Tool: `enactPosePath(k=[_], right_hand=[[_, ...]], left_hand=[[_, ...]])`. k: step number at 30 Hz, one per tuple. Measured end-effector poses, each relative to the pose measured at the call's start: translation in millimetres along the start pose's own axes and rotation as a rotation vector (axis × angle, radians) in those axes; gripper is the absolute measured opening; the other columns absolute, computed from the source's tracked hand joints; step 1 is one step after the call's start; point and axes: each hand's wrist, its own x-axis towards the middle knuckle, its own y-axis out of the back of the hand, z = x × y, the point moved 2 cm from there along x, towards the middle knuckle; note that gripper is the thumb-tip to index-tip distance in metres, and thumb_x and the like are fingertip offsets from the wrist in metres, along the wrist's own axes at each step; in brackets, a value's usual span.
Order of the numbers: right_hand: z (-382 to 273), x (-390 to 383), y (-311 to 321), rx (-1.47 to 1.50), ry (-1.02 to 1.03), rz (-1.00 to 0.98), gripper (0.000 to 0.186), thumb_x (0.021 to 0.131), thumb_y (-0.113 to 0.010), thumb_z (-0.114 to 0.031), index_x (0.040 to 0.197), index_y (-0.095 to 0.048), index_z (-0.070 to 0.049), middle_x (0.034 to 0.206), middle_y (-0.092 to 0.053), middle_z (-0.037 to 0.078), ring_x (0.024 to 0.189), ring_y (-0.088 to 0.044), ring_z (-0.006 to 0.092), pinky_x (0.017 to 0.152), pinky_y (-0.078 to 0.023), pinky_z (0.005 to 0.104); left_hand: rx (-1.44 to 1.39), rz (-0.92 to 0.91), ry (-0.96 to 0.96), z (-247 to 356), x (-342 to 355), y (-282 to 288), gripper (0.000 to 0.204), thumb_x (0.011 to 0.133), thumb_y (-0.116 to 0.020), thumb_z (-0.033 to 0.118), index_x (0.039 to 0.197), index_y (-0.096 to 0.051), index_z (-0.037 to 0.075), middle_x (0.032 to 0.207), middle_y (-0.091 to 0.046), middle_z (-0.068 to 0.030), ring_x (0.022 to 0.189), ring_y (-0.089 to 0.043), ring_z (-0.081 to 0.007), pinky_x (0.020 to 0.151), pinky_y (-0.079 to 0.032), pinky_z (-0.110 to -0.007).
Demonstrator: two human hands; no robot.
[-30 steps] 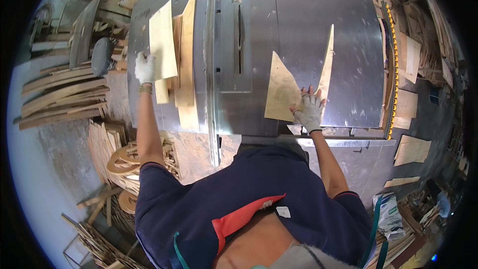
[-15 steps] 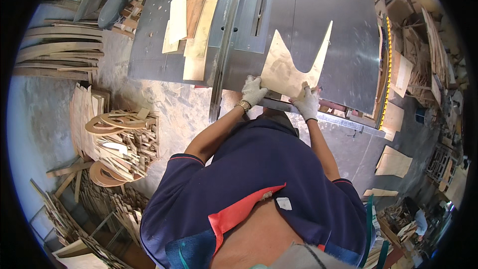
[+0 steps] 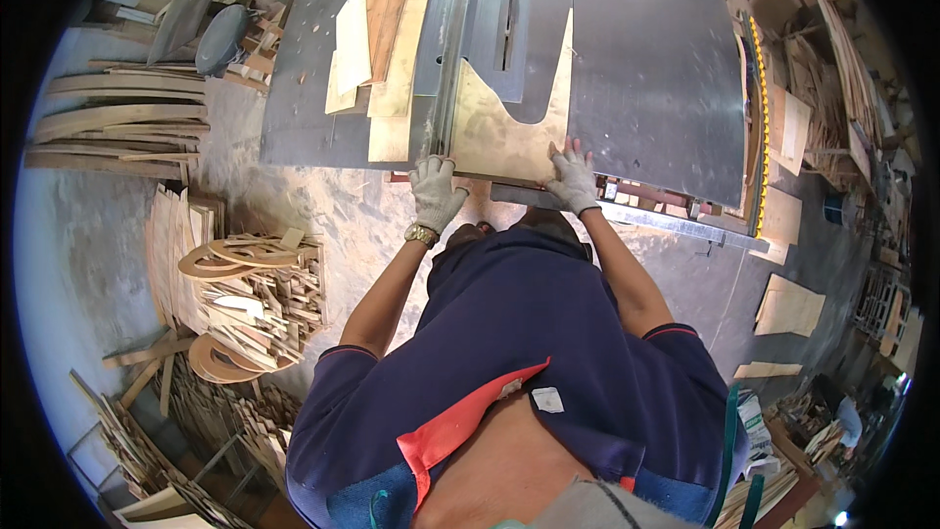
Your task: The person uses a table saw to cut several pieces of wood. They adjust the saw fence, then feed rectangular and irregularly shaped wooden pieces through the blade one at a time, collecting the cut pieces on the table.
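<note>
A thin wooden board (image 3: 499, 145) with a deep curved notch and two pointed prongs lies on the grey saw table (image 3: 646, 69). Its left edge runs along a long metal fence (image 3: 452, 49). My right hand (image 3: 576, 179), in a pale work glove, rests with spread fingers on the board's near right corner. My left hand (image 3: 437, 198), also gloved, has its fingers stretched out at the near end of the fence, beside the board's near left corner. The right prong points up past the slotted insert plate (image 3: 524, 0), where the blade slot shows.
Left of the fence, several wooden offcuts (image 3: 392, 59) are stacked on the table. A metal rail (image 3: 676, 223) and a yellow toothed strip (image 3: 759, 127) edge the table. Scrap wood (image 3: 264, 309) and ring-shaped pieces (image 3: 220, 358) are heaped at left. More boards (image 3: 788, 306) lie on the right floor.
The notched board has slid left until it lies along the fence. Both hands have shifted left, and my left hand has moved off the board to the fence's end.
</note>
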Motion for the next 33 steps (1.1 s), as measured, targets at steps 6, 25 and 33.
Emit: enactPosePath(k=[6,25,33], right_hand=[[4.6,8.9,-14.5,-0.056,0.043,0.039,0.093,0.078,-0.077,-0.055,0.153,-0.043,-0.013,0.159,-0.032,0.028,0.151,-0.025,0.0417,0.122,-0.019,0.0566],[6.4,34.2,-23.4,-0.010,0.056,-0.053,0.099,0.070,-0.082,-0.053,0.155,-0.039,-0.024,0.167,-0.021,0.022,0.156,-0.017,0.0363,0.125,-0.017,0.0548],[13.8,44.7,-25.1,-0.039,0.098,-0.083,0.103,0.069,-0.082,-0.055,0.157,-0.036,-0.027,0.167,-0.019,0.023,0.156,-0.018,0.0381,0.124,-0.021,0.0555]], left_hand=[[0.167,-0.161,-0.204,-23.4,24.2,-25.4,0.054,0.073,-0.081,0.032,0.118,-0.064,0.010,0.135,-0.057,-0.0130,0.136,-0.043,-0.0393,0.115,-0.029,-0.055],[0.442,-0.533,-0.311,-28.0,77.6,-25.9,0.047,0.076,-0.077,0.020,0.119,-0.067,0.003,0.158,-0.043,-0.0093,0.154,-0.017,-0.0423,0.124,-0.004,-0.065],[0.455,-0.518,-0.318,-26.8,74.2,-26.2,0.048,0.076,-0.079,0.023,0.119,-0.068,0.003,0.158,-0.042,-0.0099,0.154,-0.016,-0.0422,0.124,-0.005,-0.065]])
